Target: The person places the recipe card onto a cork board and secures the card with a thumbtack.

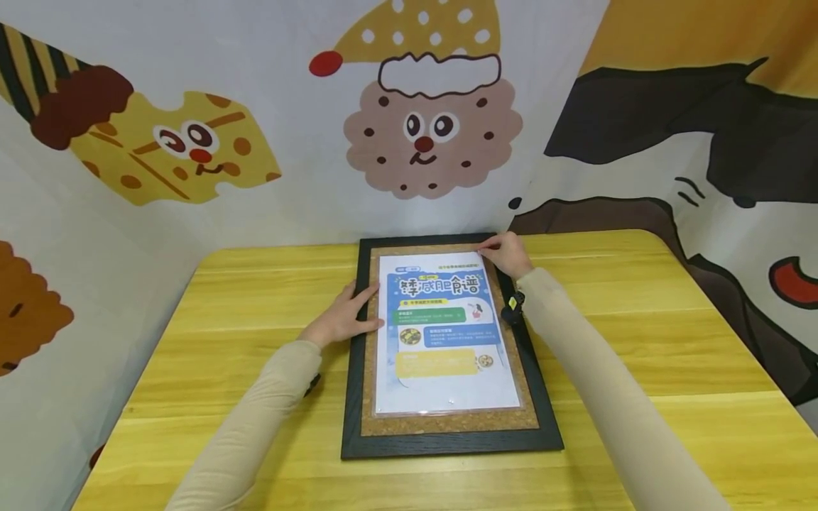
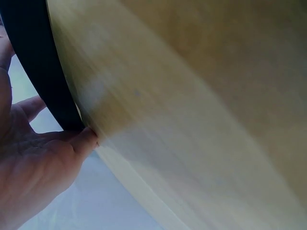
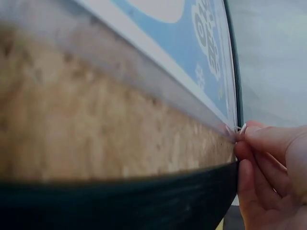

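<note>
A black-framed cork board (image 1: 447, 424) lies on the table, with a printed sheet in a clear sleeve (image 1: 447, 387) on its cork. My left hand (image 1: 343, 317) rests at the frame's left side, its fingers spread over the edge and touching the sheet's left margin. In the left wrist view, that hand (image 2: 41, 153) is against the black frame (image 2: 36, 52). At the sheet's top right corner, my right hand (image 1: 508, 254) pinches a small clear push pin (image 3: 243, 129) between thumb and fingertip; the fingers partly hide it. Another small clear pin (image 1: 451, 402) shows near the sheet's bottom edge.
The yellow wood-grain table (image 1: 243, 341) extends on both sides of the board. Behind it hangs a white curtain (image 1: 287, 92) with cartoon figures, close to the board's far edge. A dark device is on each wrist.
</note>
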`<state>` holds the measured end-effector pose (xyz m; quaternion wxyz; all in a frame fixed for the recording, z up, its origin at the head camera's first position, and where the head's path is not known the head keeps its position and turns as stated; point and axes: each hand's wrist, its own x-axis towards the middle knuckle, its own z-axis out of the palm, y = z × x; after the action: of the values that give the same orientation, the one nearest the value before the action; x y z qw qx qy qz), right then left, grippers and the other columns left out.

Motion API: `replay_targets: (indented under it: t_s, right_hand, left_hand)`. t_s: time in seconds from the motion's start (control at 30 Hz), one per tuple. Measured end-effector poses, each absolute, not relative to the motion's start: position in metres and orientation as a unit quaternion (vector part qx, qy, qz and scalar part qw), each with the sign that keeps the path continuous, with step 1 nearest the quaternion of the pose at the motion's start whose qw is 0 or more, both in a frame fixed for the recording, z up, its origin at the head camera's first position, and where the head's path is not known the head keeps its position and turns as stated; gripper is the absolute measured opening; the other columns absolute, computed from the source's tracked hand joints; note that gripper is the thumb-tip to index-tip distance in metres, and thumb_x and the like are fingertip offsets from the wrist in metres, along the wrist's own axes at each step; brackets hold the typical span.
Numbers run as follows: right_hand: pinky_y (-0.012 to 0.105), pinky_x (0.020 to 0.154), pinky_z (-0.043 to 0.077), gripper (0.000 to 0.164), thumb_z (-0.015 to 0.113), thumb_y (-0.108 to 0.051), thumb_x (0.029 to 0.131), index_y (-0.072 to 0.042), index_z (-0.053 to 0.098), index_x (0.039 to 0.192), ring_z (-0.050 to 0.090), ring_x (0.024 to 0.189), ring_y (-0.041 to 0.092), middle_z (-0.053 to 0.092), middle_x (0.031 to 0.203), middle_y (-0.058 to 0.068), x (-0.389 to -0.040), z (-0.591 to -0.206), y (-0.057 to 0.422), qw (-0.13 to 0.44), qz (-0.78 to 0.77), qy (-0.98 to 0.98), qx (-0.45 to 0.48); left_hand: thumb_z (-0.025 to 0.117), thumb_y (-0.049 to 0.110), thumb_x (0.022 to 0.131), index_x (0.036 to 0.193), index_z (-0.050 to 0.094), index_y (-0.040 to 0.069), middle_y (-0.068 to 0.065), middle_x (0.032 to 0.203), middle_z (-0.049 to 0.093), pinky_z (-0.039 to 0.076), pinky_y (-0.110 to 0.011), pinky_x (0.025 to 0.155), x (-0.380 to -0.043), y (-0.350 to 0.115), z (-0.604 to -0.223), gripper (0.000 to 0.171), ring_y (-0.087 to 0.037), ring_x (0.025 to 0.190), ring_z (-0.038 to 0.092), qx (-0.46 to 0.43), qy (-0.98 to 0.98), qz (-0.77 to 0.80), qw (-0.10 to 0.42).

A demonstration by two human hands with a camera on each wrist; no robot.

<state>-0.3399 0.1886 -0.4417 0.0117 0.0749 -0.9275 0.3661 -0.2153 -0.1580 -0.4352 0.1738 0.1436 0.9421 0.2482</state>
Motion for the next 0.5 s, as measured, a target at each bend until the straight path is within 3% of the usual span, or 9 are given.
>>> replay_targets:
  t_s: [0.5]
  right_hand:
    - [0.040,0.080,0.049,0.012,0.066,-0.005,0.092,0.003,0.070,0.100,0.057,0.090,0.029,0.067,0.102,0.018,-0.3415,-0.4475,0.1887,0.021,0.405,-0.912,0.065]
  left_hand:
    - [0.062,0.046,0.092,0.156,0.018,0.014,-0.033,0.155,0.001,0.023,-0.066,0.104,-0.2146,-0.1566,-0.4356,0.084,-0.052,0.139,0.011,0.140,0.943,0.245,0.174]
